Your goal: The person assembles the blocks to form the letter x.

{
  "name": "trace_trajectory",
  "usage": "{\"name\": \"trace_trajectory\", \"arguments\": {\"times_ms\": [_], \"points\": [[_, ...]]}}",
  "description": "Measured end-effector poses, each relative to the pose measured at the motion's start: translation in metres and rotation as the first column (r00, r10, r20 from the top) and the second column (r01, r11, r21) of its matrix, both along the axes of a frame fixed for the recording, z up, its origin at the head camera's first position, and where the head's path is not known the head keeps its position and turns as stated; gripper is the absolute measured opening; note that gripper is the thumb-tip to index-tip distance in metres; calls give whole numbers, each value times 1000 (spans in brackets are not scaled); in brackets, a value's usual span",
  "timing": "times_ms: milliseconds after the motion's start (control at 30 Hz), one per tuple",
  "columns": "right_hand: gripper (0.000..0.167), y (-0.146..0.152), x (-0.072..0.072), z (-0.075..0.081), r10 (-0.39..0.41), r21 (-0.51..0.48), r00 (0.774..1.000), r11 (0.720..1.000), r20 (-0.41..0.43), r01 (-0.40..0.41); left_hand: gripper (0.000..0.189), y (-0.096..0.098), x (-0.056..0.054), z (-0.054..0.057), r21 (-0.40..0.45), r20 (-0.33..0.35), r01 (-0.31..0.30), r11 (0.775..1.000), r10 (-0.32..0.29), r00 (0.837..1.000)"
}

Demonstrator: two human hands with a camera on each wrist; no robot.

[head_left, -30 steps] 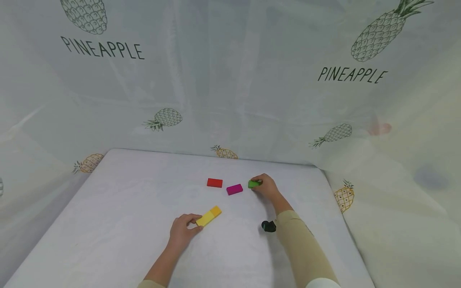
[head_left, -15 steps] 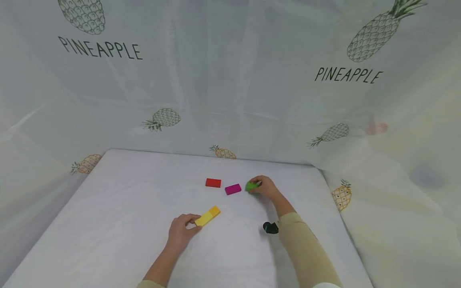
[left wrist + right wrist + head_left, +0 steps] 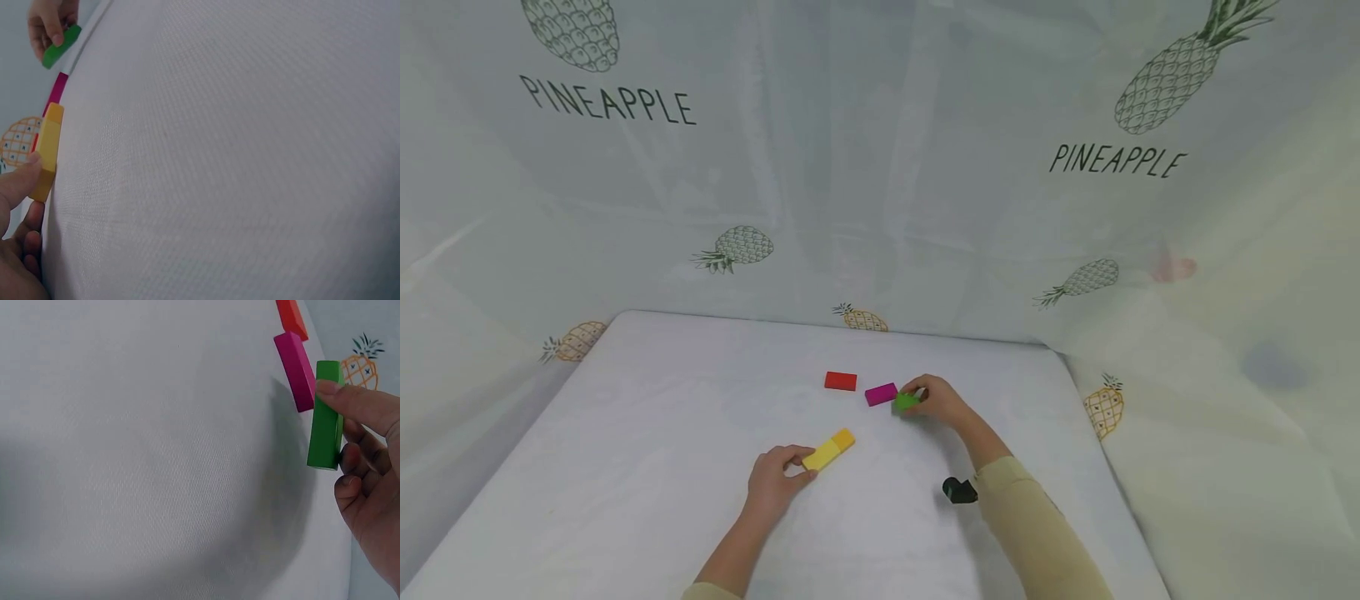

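My left hand (image 3: 772, 482) pinches the near end of a yellow block (image 3: 822, 455) between thumb and fingers, low at the table. An orange-yellow block (image 3: 843, 438) touches its far end, in line with it. With thumb and fingertips, my right hand (image 3: 942, 401) grips a green block (image 3: 325, 419), held above the table in the right wrist view. Just left of it a magenta block (image 3: 881, 394) lies on the table. Farther left is a red block (image 3: 841, 381), apart from the magenta one in the head view. In the left wrist view the green block (image 3: 61, 47) appears tilted.
A white cloth covers the table (image 3: 685, 383). Its far edge meets a hanging curtain (image 3: 880, 183) printed with pineapples. A small black object (image 3: 960, 491) shows beside the right sleeve (image 3: 1037, 525).
The right hand has carried the green block left and a little nearer, beside the magenta block, and the block has turned in its grip. The left hand stays on the yellow block.
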State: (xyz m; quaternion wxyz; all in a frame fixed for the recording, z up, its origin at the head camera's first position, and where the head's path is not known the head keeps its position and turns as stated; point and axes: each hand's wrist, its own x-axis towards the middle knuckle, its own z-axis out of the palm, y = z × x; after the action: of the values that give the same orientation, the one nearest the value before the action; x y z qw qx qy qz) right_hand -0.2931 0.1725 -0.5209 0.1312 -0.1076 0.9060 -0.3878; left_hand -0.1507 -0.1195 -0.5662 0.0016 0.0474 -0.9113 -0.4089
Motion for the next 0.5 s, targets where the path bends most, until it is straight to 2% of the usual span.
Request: {"name": "trace_trajectory", "arguments": {"times_ms": [267, 500], "points": [[30, -13, 10, 6, 55, 0, 998, 998, 1, -55, 35, -1, 0, 0, -1, 2, 8, 1000, -8, 1000], [30, -28, 16, 11, 139, 0, 990, 990, -7, -139, 35, -2, 0, 1, -7, -15, 17, 1000, -17, 1000]]}}
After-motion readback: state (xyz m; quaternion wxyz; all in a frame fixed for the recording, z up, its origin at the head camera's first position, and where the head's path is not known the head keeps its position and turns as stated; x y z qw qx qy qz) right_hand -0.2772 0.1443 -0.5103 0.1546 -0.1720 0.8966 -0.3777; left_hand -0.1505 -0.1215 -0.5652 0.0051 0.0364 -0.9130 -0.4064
